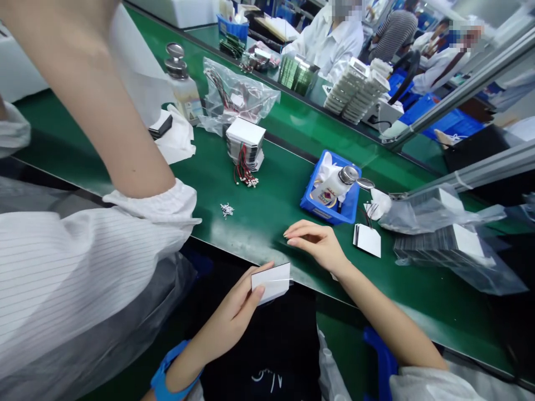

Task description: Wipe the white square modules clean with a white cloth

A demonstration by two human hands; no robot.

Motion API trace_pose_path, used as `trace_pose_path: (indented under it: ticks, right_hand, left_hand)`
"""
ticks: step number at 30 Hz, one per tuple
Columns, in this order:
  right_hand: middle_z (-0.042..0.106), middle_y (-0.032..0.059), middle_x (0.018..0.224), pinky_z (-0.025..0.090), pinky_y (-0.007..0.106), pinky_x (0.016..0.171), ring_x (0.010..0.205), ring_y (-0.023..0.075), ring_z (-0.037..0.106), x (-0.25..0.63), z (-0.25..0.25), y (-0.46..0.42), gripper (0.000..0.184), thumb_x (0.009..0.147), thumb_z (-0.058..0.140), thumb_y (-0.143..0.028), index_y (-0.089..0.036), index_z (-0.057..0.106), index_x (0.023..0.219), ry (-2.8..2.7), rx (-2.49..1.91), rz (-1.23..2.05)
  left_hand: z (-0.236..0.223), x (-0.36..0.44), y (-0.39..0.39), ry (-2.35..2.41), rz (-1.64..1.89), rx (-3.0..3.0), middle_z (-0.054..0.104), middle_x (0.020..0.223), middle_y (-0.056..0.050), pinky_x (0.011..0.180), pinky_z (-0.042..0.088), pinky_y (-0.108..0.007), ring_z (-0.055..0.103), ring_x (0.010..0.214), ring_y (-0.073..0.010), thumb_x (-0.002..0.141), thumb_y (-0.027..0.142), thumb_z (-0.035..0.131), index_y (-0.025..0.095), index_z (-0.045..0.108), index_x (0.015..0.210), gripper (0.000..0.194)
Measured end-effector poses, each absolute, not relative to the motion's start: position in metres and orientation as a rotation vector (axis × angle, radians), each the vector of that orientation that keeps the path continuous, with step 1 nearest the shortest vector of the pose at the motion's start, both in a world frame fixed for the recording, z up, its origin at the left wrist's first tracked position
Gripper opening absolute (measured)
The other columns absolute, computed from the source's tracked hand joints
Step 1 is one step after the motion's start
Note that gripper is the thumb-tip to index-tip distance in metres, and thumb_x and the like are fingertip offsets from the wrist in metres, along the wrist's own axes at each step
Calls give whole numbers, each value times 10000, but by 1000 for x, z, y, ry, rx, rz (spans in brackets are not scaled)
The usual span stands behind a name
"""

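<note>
Near the table's front edge, my left hand [240, 306] grips a thin, flat white panel [271, 283] between thumb and fingers. A narrow, pale strip sticks out at the panel's right edge. To its upper right, my right hand [315, 242] hovers over the green table, thumb and forefinger tips drawn together in a pinch. Whatever lies between those tips, if anything, is too small to make out. A little pile of tiny white pieces [227, 210] lies on the table to the left. Beyond it stands a stack of white panels [246, 136] with red and black wires ending in small white connectors.
A blue bin [309, 201] holds a pump bottle [330, 189]. Right of it lie several white panels [368, 240] and bagged panel stacks [443, 248]. Another person's arm [104, 106] reaches across the left side, near a second pump bottle [184, 92] and a bag of wires [238, 100].
</note>
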State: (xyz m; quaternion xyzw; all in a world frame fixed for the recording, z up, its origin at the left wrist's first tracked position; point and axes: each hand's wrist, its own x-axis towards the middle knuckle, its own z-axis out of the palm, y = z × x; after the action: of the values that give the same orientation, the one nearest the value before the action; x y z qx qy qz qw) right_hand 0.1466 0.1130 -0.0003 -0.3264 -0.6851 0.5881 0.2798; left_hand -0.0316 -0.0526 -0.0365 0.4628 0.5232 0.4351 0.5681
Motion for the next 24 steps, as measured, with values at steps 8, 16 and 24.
trace_pose_path:
  ticks: [8, 16, 24]
  right_hand:
    - [735, 78, 1061, 528, 386, 901, 978, 203, 674, 113, -5, 127, 270, 968, 549, -396, -234, 757, 1025, -2147, -830, 1284]
    - [674, 114, 1238, 483, 418, 942, 1126, 245, 598, 21, -34, 145, 339, 1027, 410, -298, -187, 687, 1187, -2565, -730, 605]
    - [588, 189, 1365, 451, 460, 898, 1235, 330, 512, -1, -28, 130, 419, 1028, 339, -285, -123, 600, 1314, -2858, -742, 92]
  left_hand:
    - [-37, -36, -60, 1237, 1001, 1081, 515, 1468, -72, 1167, 368, -377, 480, 1360, -233, 1010, 355, 457, 269, 486, 1443, 442]
    - [-36, -49, -74, 1264, 979, 1055, 515, 1459, -62, 1185, 336, -376, 468, 1367, -219, 1018, 367, 431, 283, 482, 1443, 436]
    - [-45, -65, -88, 1281, 1002, 979, 483, 1493, -50, 1211, 291, -389, 416, 1409, -213, 1024, 366, 415, 286, 469, 1448, 436]
